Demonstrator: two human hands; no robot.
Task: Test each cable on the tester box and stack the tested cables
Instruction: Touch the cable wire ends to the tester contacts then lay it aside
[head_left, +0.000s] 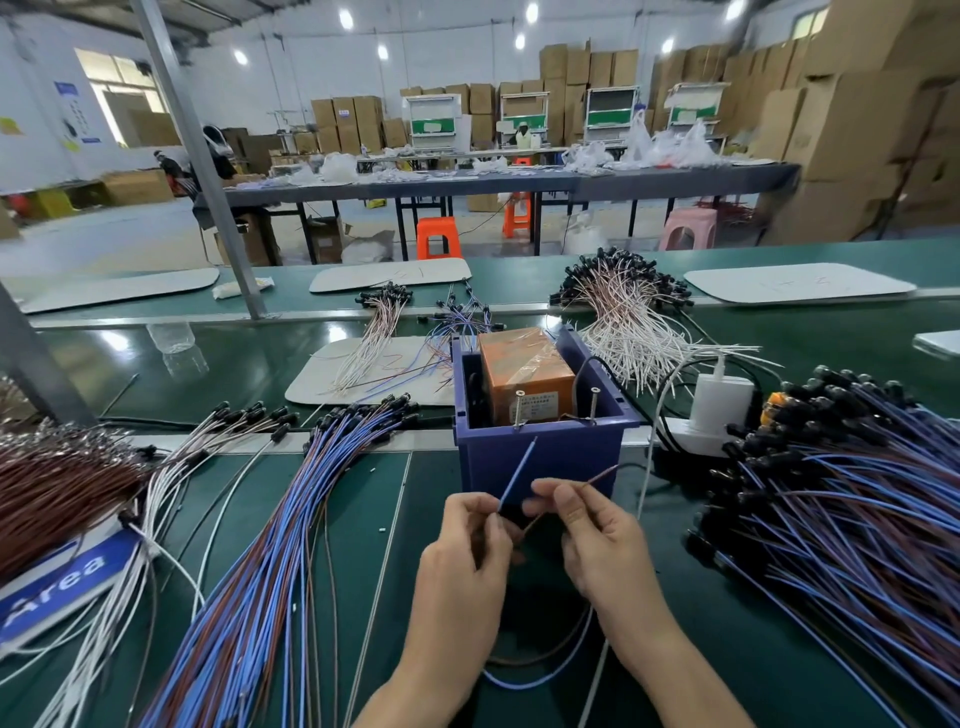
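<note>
left hand (470, 540) pinching thin blue wire (517, 478), right hand (597, 540) pinching brown wire (597, 475), before blue tester box (540, 447)

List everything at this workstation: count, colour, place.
tester box: one, dark blue, orange block inside, bench centre
screws: two, metallic, box's near rim
blue wire: one, blue, in left hand
brown wire: one, brown, in right hand
cable bundle: one, blue-brown, left of box
cable pile: one, blue-brown, right of box
white cables: one pile, white, behind box
charger: one, white, right of box
stools: three, two orange and one pink, background
left hand: one, pinching blue wire
right hand: one, pinching brown wire
</note>
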